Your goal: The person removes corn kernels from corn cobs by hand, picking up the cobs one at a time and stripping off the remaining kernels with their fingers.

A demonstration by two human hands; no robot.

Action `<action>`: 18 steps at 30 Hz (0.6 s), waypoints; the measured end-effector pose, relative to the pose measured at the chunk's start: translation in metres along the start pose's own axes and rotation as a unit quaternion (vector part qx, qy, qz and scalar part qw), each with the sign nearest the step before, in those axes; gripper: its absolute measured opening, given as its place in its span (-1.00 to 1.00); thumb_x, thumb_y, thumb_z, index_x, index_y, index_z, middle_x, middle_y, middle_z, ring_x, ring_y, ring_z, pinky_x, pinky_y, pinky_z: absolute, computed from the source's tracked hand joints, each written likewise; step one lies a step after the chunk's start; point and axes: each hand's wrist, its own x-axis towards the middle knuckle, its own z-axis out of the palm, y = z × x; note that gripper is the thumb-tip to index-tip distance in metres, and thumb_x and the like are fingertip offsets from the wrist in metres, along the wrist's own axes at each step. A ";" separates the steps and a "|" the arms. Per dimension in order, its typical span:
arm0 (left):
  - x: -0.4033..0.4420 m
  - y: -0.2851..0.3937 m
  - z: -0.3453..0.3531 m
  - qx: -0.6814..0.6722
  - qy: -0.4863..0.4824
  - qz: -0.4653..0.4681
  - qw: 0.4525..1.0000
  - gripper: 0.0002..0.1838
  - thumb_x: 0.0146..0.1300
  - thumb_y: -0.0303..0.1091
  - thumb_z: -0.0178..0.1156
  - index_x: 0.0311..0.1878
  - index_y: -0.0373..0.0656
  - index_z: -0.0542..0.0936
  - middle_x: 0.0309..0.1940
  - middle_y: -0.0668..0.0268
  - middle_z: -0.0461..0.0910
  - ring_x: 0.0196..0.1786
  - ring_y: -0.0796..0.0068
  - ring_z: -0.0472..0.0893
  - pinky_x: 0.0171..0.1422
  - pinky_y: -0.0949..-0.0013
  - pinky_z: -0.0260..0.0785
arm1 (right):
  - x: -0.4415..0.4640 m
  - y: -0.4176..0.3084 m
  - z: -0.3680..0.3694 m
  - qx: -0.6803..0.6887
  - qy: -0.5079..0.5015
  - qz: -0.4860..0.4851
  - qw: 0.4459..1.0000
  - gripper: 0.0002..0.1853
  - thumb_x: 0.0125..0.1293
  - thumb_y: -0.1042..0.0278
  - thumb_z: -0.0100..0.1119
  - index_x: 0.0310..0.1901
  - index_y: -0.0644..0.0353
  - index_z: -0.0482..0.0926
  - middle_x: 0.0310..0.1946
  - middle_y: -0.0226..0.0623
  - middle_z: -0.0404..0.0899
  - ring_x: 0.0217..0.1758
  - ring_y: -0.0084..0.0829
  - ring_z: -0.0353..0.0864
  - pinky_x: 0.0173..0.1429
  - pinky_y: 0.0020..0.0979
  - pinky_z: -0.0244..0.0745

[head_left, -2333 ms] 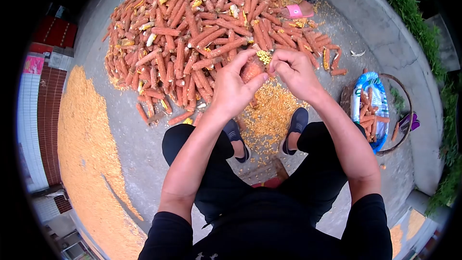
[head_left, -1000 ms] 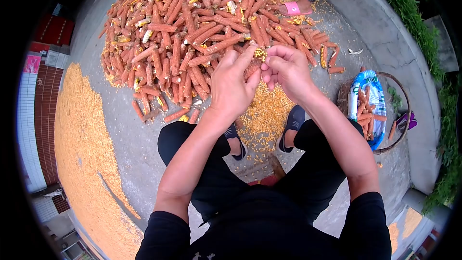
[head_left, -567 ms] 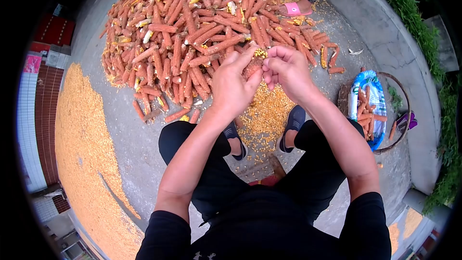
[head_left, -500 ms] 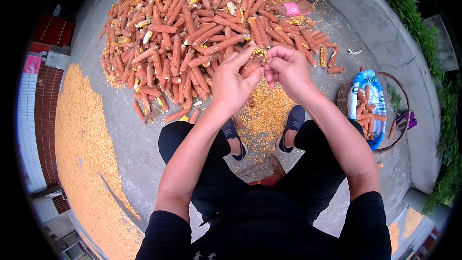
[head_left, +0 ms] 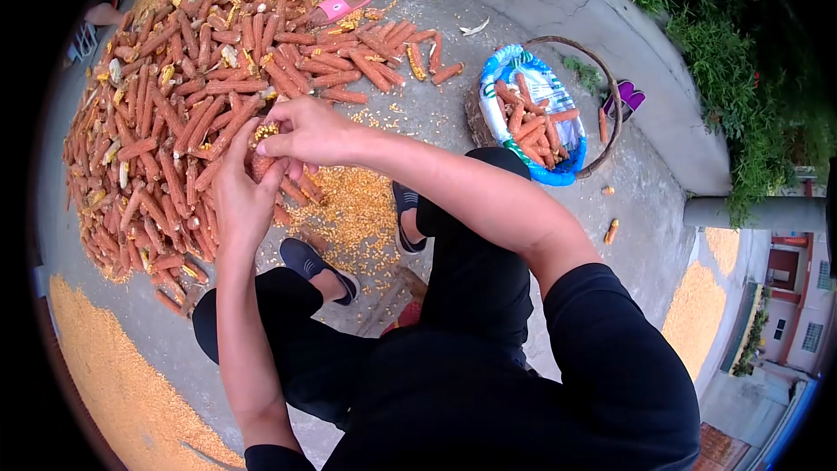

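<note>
A corn cob [head_left: 265,132] with yellow kernels left at its tip is between my two hands, over the near edge of the pile. My left hand [head_left: 242,194] is closed around the cob from below, thumb towards me. My right hand [head_left: 312,133] has its fingers curled against the kernel end, partly covering it. Behind them rises a big heap of reddish, mostly bare corn cobs [head_left: 166,131], some with kernels on. Loose yellow kernels [head_left: 353,209] are scattered on the ground between my feet.
A lined basket [head_left: 571,176] with a hooped handle holds several bare cobs to the right, beside purple slippers [head_left: 629,99]. Another person's foot in a pink slipper [head_left: 343,6] stands behind the heap. Kernels [head_left: 113,375] are spread widely at lower left. Green plants [head_left: 706,61] edge the concrete.
The view has swung right, so the heap and my hands appear further left and more of the basket side shows. My right fingers now overlap the cob more. Both hands still hold it.
</note>
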 end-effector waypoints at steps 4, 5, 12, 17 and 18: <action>0.001 0.004 0.000 0.005 -0.025 -0.005 1.000 -0.31 0.20 -0.49 0.39 0.43 -0.22 0.46 -0.40 0.28 0.59 -0.39 0.51 0.58 -0.26 0.36 0.47 | -0.003 0.009 -0.027 -0.190 0.042 -0.043 0.980 -0.61 0.33 0.18 0.37 0.03 0.33 0.64 -0.37 -0.13 0.70 -0.49 -0.38 0.73 -0.33 -0.31 0.61; 0.003 -0.003 0.002 0.002 -0.015 0.010 1.000 -0.31 0.20 -0.49 0.39 0.43 -0.22 0.45 -0.38 0.28 0.59 -0.38 0.51 0.58 -0.25 0.36 0.48 | -0.002 0.020 -0.039 -0.260 0.067 -0.072 0.961 -0.60 0.29 0.14 0.40 -0.03 0.33 0.66 -0.37 -0.11 0.70 -0.47 -0.32 0.74 -0.25 -0.25 0.62; 0.012 -0.007 -0.039 0.068 0.024 -0.001 0.997 -0.36 0.28 -0.20 0.38 0.42 -0.11 0.49 -0.17 0.10 0.68 -0.20 0.35 0.68 -0.04 0.25 0.56 | -0.053 0.059 -0.174 -0.308 0.319 0.071 0.894 -0.62 0.29 0.15 0.42 -0.17 0.39 0.66 -0.47 -0.22 0.68 -0.57 -0.48 0.70 -0.43 -0.38 0.53; 0.010 -0.013 -0.084 -0.031 0.126 0.016 0.991 -0.58 0.28 -0.33 0.34 0.16 -0.31 0.59 -0.33 0.16 0.69 -0.33 0.41 0.68 -0.19 0.34 0.53 | -0.156 0.122 -0.301 -0.426 0.438 0.129 0.781 -0.59 0.28 0.06 0.39 -0.17 0.35 0.68 -0.47 -0.20 0.70 -0.52 -0.38 0.75 -0.36 -0.31 0.58; 0.007 -0.011 -0.093 -0.083 0.128 0.003 0.988 -0.65 0.28 -0.40 0.31 0.09 -0.35 0.60 -0.40 0.18 0.69 -0.38 0.46 0.68 -0.25 0.40 0.52 | -0.176 0.124 -0.306 -0.469 0.444 0.158 0.747 -0.61 0.29 0.08 0.38 -0.20 0.34 0.69 -0.46 -0.16 0.72 -0.50 -0.35 0.77 -0.34 -0.26 0.61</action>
